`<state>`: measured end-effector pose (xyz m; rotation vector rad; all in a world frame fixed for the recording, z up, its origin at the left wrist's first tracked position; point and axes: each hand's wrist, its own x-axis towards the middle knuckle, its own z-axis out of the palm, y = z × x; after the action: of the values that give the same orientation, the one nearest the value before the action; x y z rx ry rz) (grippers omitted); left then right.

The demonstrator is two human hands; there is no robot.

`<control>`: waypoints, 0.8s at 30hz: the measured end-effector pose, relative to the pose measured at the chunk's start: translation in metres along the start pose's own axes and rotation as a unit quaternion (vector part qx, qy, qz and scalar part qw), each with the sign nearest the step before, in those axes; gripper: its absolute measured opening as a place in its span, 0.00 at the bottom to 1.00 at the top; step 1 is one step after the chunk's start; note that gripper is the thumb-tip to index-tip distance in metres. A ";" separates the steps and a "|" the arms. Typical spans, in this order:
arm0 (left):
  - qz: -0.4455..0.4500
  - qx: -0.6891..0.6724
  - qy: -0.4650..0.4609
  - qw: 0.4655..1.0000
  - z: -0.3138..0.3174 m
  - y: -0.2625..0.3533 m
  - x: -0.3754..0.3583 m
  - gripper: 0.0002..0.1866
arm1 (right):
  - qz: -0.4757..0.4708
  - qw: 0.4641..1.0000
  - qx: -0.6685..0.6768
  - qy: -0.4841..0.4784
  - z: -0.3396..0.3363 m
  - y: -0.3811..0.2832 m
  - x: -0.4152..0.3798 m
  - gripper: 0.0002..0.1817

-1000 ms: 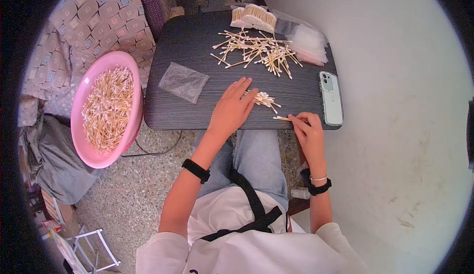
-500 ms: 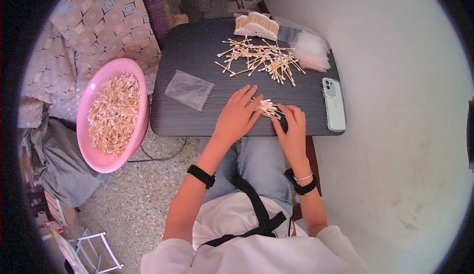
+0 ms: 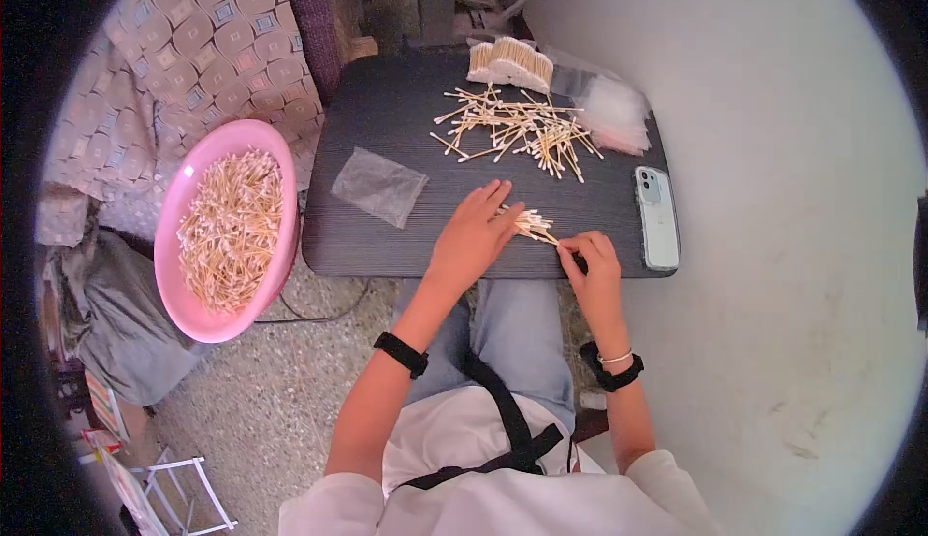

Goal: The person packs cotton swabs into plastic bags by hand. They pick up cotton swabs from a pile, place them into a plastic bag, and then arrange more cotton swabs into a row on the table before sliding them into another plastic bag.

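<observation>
In the head view, a small bundle of cotton swabs is seen lying at the near edge of the dark table, between the two hands. The left hand is laid flat and open, fingers spread, against the bundle's left side, while the right hand is closed in a pinch on the swab ends at the bundle's right. For the gathering to be done well, the sticks would best be kept parallel and their tips evened before being lifted, with the flat hand used as a stop. Farther back, a loose scatter of swabs, a clear bag, a phone and, off the table, a pink basin of swabs are seen. No brand or legible writing can be made out.
</observation>
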<state>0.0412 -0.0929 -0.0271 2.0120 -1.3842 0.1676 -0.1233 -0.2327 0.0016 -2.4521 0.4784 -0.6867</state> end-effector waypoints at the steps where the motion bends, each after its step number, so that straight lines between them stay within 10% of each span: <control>1: -0.003 -0.005 -0.002 1.000 0.000 0.001 0.001 0.18 | 0.001 1.000 -0.005 0.003 -0.002 0.003 -0.002 0.06; 13: -0.006 -0.007 0.003 1.000 0.001 0.000 0.001 0.18 | 0.114 0.992 -0.039 0.037 -0.040 0.018 -0.013 0.03; 24: -0.045 -0.063 0.009 0.997 -0.004 0.007 0.002 0.25 | -0.045 0.998 0.032 -0.002 0.025 0.002 0.044 0.07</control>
<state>0.0371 -0.0929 -0.0199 1.9591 -1.2588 0.0568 -0.0739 -0.2445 -0.0014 -2.4256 0.3409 -0.7229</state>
